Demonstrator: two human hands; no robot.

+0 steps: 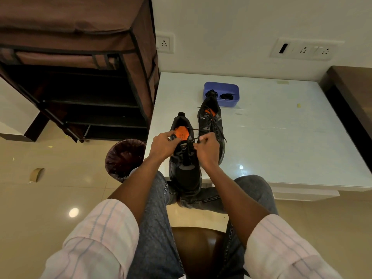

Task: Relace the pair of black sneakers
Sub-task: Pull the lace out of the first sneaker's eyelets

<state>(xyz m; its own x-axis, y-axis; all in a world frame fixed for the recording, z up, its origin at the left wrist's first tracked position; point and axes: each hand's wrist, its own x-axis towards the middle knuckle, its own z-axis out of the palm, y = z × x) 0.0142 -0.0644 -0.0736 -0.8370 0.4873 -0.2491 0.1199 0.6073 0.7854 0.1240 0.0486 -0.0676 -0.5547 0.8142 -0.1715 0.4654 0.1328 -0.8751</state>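
Your left hand (pixel 163 144) grips near sneaker (pixel 184 158) collar; your right hand (pixel 207 147) pinches its lace (pixel 194 130). Second sneaker (pixel 212 121) far right on worktop (pixel 281 127).

You have a single view, worn on your head, looking forward and steeply down over your own forearms and lap. It is wide-angle, so straight edges bow near the borders. Your left hand (pixel 163 144) and right hand (pixel 207 149) sit near the middle of the frame, close to the lens. The white table (pixel 281 125) fills the right half ahead of you, the wall rises beyond it, and the floor spreads out on the left.
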